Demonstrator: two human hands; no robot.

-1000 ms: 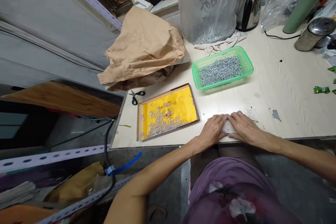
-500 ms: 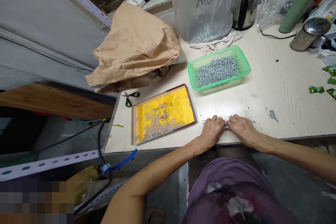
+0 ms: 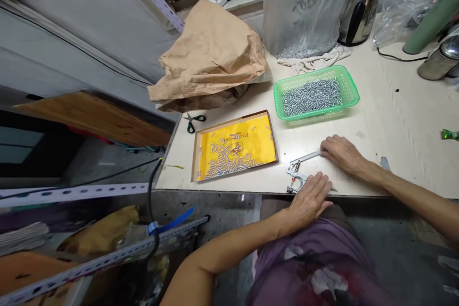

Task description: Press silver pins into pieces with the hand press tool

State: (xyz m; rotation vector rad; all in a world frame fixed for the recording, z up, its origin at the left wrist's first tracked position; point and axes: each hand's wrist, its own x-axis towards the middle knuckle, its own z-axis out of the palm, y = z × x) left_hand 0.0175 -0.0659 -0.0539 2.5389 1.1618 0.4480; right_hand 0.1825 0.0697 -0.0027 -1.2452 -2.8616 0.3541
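Facing, across the counter (image 3: 387, 119), a crumpled brown paper sack (image 3: 218, 48) and a tall clear plastic bag (image 3: 308, 9) with small metal pieces (image 3: 301, 50) at the bottom. Having, closer in, a green basket (image 3: 347, 87) full of metal pins (image 3: 311, 98) and a yellow-lined tray (image 3: 258, 144) strewn with more. Grasping metal pliers (image 3: 298, 177), right of the tray, with the right hand (image 3: 339, 152); hiding part of them under the left hand (image 3: 311, 196), fingers extended, unable to tell if gripping. Seeing scissors (image 3: 192, 119) by the tray's far left corner.

Your plier-like tool (image 3: 305, 157): shiny metal. Your basket (image 3: 315, 115): glossy plastic; pins (image 3: 312, 97) inside, bright metal. Sack (image 3: 215, 50): matt, wrinkled paper. Tabletop (image 3: 387, 119): smooth, slight sheen.
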